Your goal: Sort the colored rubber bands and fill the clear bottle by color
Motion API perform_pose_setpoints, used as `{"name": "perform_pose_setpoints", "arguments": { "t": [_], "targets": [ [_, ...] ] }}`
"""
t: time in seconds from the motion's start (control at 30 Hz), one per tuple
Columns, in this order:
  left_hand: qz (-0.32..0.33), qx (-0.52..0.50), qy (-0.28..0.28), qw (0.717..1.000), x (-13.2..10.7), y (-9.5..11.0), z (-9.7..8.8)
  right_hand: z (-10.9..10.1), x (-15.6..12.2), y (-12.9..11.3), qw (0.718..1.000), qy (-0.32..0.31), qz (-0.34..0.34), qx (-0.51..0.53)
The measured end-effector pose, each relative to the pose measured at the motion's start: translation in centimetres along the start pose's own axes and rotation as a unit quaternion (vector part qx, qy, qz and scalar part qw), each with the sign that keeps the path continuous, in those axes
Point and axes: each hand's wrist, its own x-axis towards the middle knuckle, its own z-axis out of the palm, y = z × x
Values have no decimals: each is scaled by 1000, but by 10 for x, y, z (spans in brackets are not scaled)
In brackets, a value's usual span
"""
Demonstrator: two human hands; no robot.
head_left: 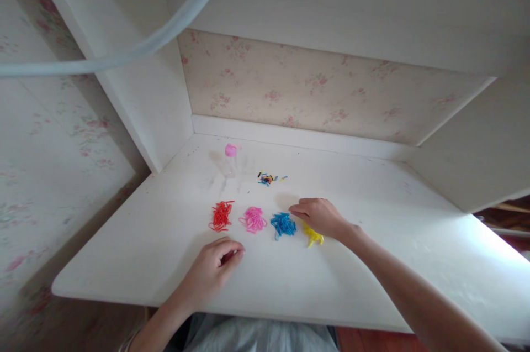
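Red bands (221,215), pink bands (254,220), blue bands (283,225), yellow bands (313,236): four piles, one row, white table (381,219). My right hand (318,215): fingertips together beside the blue, grip I cannot tell, yellow partly hidden. My left hand (217,262): loosely curled, thumb apart, near the red.

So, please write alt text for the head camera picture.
A person's right hand partly hides a yellow pile of thin strands, fingers beside a blue pile; a pink pile and a red pile lie leftward on a white desk. The left hand is curled nearby. Behind sit a mixed-colour pile and a clear, pink-topped container.
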Motion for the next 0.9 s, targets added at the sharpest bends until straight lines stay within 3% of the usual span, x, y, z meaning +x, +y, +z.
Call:
{"name": "perform_pose_setpoints", "arguments": {
  "t": [0.2, 0.37, 0.47, 0.6, 0.7, 0.9],
  "targets": [
    [57, 69, 7, 996, 24, 27, -1, -1, -32, 7, 988, 92, 58, 106],
    [138, 197, 1, 971, 95, 53, 8, 22, -73, -8, 942, 182, 103, 262],
    [115, 329, 6, 937, 147, 54, 18, 44, -95, -19, 910, 212, 144, 326],
    [100, 364, 2, 926, 201, 51, 35, 61, -111, -24, 874, 236, 213, 368],
    [88, 383, -8, 919, 224, 51, 51, 63, -112, -21, 858, 251, 239, 379],
    [63, 405, -14, 912, 244, 49, 70, 62, -111, -21, 860, 255, 205, 392]
  ]
}}
